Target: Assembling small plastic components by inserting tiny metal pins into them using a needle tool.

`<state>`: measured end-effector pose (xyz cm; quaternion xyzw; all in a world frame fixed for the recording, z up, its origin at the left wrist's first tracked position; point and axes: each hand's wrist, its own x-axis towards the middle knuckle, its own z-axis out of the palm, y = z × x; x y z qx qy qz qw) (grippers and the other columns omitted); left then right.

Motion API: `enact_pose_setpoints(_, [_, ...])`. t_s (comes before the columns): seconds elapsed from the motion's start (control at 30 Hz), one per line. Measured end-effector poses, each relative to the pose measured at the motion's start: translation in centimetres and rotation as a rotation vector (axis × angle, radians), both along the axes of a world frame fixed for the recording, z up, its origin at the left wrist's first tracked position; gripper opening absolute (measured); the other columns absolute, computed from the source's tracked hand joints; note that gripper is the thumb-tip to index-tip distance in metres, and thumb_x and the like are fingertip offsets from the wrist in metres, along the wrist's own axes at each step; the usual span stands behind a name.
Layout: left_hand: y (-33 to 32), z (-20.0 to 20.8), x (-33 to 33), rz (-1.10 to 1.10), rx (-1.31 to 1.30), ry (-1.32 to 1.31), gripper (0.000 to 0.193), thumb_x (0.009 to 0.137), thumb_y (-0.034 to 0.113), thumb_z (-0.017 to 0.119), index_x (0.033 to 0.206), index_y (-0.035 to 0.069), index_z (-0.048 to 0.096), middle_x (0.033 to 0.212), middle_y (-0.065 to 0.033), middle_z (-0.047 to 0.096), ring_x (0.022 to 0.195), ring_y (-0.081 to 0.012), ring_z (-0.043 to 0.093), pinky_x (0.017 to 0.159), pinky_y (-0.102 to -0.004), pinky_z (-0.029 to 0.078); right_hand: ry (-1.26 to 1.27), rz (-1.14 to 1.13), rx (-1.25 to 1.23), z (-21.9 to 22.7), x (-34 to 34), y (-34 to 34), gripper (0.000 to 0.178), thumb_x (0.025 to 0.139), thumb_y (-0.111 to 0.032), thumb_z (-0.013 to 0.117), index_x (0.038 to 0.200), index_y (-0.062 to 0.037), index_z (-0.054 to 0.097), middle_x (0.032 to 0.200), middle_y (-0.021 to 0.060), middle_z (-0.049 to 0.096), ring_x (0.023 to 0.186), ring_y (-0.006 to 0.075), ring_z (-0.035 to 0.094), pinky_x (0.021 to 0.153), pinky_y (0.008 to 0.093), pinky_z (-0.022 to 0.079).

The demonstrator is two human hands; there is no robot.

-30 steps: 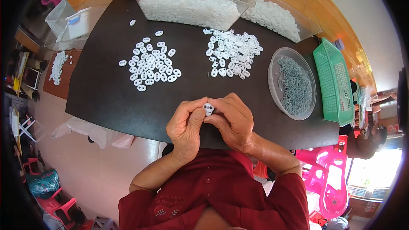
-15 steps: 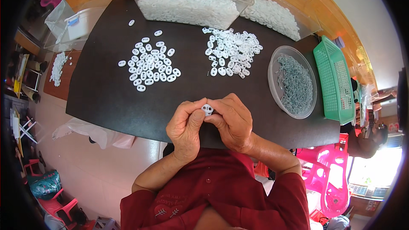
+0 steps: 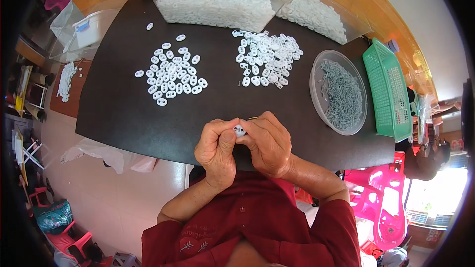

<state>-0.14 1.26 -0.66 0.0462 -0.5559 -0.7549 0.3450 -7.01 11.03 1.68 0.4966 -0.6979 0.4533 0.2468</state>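
My left hand and my right hand meet near the table's front edge. Between their thumbs and fingertips they pinch a small white plastic piece with holes. A thin gold-coloured rod shows just beyond my right fingers; whether that hand holds it is hidden. Ahead to the left lies a spread of white oval two-hole pieces. Ahead to the right is a heap of similar white pieces, some looking more open in shape. My fingers partly cover the pinched piece.
Clear bins of white parts line the back of the dark table. On the right stand a round plastic tub of thin grey pieces and a green basket. Pink plastic chairs are at lower right.
The pinched white piece has turned slightly between my fingertips and looks rounder. The gold-coloured rod now shows beyond my right fingers. The view has shifted a little.
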Motion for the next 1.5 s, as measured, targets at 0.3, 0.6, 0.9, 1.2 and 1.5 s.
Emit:
enact_pose_setpoints(0.3, [0.3,0.1,0.0,0.019,0.010,-0.043,0.018,0.095,0.012,0.054,0.102,-0.003,0.061,0.087,-0.0009,0.055,0.077,-0.0064,0.046,0.071,-0.0203,0.038,-0.014,-0.006,0.034,0.2,-0.5,0.3,0.037,0.070,0.001,0.072,0.104,0.0059,0.058,0.080,0.0129,0.061,0.062,0.0245,0.055,0.054,0.0317,0.045])
enact_pose_setpoints(0.6, [0.5,1.2,0.0,-0.163,0.127,-0.090,0.022,0.095,0.010,0.052,0.112,-0.004,0.057,0.095,-0.0055,0.061,0.080,-0.0090,0.054,0.072,-0.0222,0.044,-0.277,0.032,0.119,1.9,-1.2,2.0,0.023,0.072,0.003,0.069,0.095,0.0009,0.064,0.082,0.0087,0.065,0.063,0.0222,0.056,0.058,0.0314,0.045])
enact_pose_setpoints(0.9, [-1.1,0.7,-0.1,-0.276,0.125,-0.224,0.024,0.093,0.012,0.056,0.113,-0.003,0.055,0.090,-0.0112,0.065,0.076,-0.0119,0.059,0.065,-0.0223,0.045,-0.146,-0.515,0.112,8.3,-13.3,4.9,0.017,0.078,-0.008,0.068,0.093,0.0000,0.068,0.078,0.0086,0.066,0.067,0.0127,0.059,0.064,0.0253,0.048])
enact_pose_setpoints(1.2, [-2.7,1.2,-1.6,-0.277,-0.087,-0.366,0.018,0.089,0.006,0.060,0.107,0.000,0.060,0.086,-0.0061,0.065,0.075,-0.0099,0.058,0.069,-0.0232,0.047,0.097,-0.999,0.355,11.8,-30.9,10.3,0.026,0.079,-0.022,0.065,0.097,-0.0045,0.069,0.086,0.0149,0.069,0.079,0.0248,0.066,0.071,0.0336,0.050])
enact_pose_setpoints(1.5, [-6.0,2.7,-6.1,-0.031,-0.854,-0.317,0.017,0.078,-0.004,0.063,0.094,0.002,0.063,0.076,-0.0085,0.058,0.068,-0.0198,0.058,0.062,-0.0289,0.046,0.279,-0.210,0.429,5.6,-17.3,3.8,0.016,0.071,0.000,0.061,0.086,-0.0044,0.067,0.077,0.0106,0.064,0.075,0.0286,0.061,0.069,0.0367,0.049])
